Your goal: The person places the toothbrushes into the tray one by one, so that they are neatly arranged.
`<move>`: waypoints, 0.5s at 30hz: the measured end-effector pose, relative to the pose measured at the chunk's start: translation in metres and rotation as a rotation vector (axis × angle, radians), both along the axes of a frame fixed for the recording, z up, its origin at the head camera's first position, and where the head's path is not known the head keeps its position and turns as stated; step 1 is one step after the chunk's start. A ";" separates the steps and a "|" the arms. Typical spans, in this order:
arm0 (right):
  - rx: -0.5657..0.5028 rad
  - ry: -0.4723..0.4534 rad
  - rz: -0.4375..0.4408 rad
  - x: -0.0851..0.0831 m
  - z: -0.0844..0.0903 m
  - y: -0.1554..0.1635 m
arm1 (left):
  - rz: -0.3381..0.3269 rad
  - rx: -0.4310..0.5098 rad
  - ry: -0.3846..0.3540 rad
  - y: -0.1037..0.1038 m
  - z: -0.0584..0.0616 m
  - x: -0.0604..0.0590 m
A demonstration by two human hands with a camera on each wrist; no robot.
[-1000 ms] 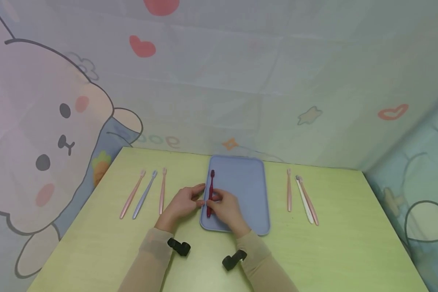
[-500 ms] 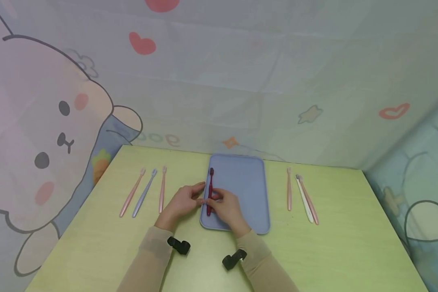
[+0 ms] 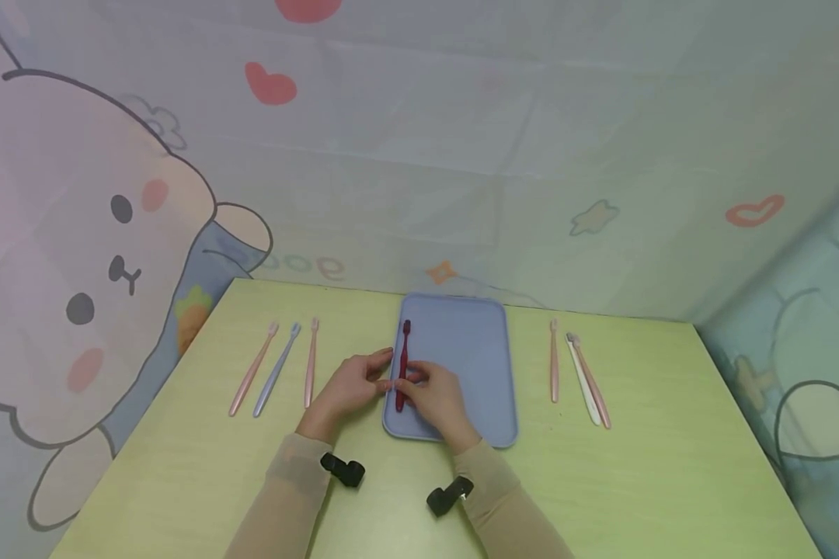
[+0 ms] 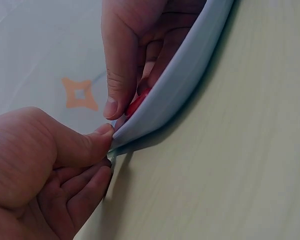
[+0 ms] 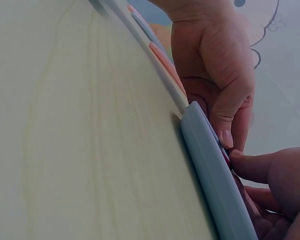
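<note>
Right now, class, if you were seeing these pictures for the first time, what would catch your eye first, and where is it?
First, the two hands meeting at the table's middle: the left hand and right hand both touch a dark red toothbrush lying along the left side of a flat blue rectangular tray. Next, pastel toothbrushes lie in rows on the yellow-green table either side, before a cartoon rabbit backdrop.

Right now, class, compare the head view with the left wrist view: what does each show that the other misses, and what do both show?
Only the head view shows six toothbrushes lying on the green table: three left of the tray, three right of it. It also shows the whole dark red toothbrush.

Only the left wrist view shows, up close, the left hand with its thumb against the tray's rim.

Both show the blue tray, and the right hand pinching the red toothbrush.
</note>
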State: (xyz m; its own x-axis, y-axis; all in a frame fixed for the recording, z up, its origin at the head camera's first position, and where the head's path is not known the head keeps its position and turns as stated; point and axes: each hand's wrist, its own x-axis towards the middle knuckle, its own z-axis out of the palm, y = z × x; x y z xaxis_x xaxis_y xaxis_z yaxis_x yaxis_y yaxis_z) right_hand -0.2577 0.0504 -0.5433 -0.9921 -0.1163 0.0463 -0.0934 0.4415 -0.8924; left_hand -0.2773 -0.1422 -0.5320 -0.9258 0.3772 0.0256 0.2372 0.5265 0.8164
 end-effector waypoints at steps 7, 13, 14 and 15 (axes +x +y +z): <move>0.088 0.059 0.012 0.001 0.004 0.001 | 0.011 0.026 -0.027 -0.002 -0.003 -0.001; 0.098 0.064 0.027 0.003 0.006 0.001 | 0.012 0.026 -0.025 -0.001 -0.003 -0.001; 0.099 0.067 0.028 0.004 0.006 0.001 | 0.013 0.022 -0.025 -0.001 -0.003 -0.001; 0.099 0.068 0.028 0.004 0.006 0.001 | 0.013 0.021 -0.025 0.000 -0.003 -0.001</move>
